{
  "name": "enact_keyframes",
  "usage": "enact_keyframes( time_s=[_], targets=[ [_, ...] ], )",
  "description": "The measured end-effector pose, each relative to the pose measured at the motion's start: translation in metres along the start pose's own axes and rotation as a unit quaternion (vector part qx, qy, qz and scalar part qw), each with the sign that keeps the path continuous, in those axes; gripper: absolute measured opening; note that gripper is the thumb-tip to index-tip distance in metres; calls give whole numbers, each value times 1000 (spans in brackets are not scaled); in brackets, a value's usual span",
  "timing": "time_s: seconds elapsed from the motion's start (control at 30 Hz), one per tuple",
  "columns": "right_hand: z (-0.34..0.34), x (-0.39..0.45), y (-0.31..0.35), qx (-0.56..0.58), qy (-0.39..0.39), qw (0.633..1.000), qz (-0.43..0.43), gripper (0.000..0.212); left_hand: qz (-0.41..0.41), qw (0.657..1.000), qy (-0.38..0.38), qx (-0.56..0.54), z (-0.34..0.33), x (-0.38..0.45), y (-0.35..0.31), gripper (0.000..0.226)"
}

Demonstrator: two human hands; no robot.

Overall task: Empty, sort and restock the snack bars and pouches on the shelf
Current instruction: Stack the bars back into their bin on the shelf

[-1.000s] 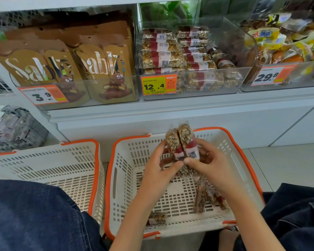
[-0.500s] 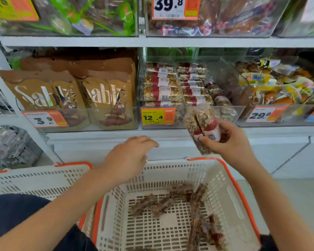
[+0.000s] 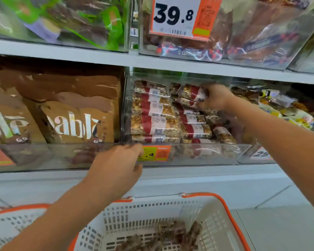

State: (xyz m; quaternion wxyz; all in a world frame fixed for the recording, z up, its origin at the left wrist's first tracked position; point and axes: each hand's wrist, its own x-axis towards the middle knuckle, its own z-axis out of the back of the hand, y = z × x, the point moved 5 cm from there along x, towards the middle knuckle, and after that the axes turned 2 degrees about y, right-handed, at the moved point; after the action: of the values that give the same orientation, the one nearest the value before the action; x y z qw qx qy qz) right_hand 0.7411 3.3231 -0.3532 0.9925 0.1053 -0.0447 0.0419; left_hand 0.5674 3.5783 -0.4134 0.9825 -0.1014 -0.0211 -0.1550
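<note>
My right hand (image 3: 216,96) is deep in the clear plastic bin (image 3: 197,154) on the middle shelf, fingers and thumb curled round nut bars (image 3: 192,92) at the top of the right-hand stack, two as far as I can tell; my left hand (image 3: 116,171) rests on the bin's front left corner, fingertips hooked over the rim, nothing carried in it; the bars are flat, oblong, wrapped in glossy clear film with a red-and-white band, their lumpy nuts showing through; they lie in two stacks in the bin, the left showing about five layers, with one bar loose at the right; a yellow-and-orange price tag (image 3: 158,153) sits on the bin's front wall, partly covered by my left knuckles; to the left stand two matte brown pouches (image 3: 76,122) with pale lettering; below, a white slotted basket (image 3: 170,211) with an orange rim holds more bars (image 3: 170,232), too blurred to count; a second basket (image 3: 13,221) shows at the lower left.
</note>
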Motion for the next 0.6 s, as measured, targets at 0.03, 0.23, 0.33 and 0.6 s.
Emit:
enact_keyframes(
  time_s=[0.03,0.23,0.33,0.6],
  targets=[
    [-4,9,-1,-6,14,1000,1,66,4,1000,-12,-9,-1,0,-1,18],
    [-26,37,-3,-24,75,995,57,79,29,998,-32,-35,-8,1,-7,12],
    [-25,40,-5,-37,47,995,75,73,28,998,-24,-53,-9,-3,-6,20],
    [-22,38,-8,-49,-32,995,82,61,20,998,-14,-60,-9,-4,-6,25]
  ],
)
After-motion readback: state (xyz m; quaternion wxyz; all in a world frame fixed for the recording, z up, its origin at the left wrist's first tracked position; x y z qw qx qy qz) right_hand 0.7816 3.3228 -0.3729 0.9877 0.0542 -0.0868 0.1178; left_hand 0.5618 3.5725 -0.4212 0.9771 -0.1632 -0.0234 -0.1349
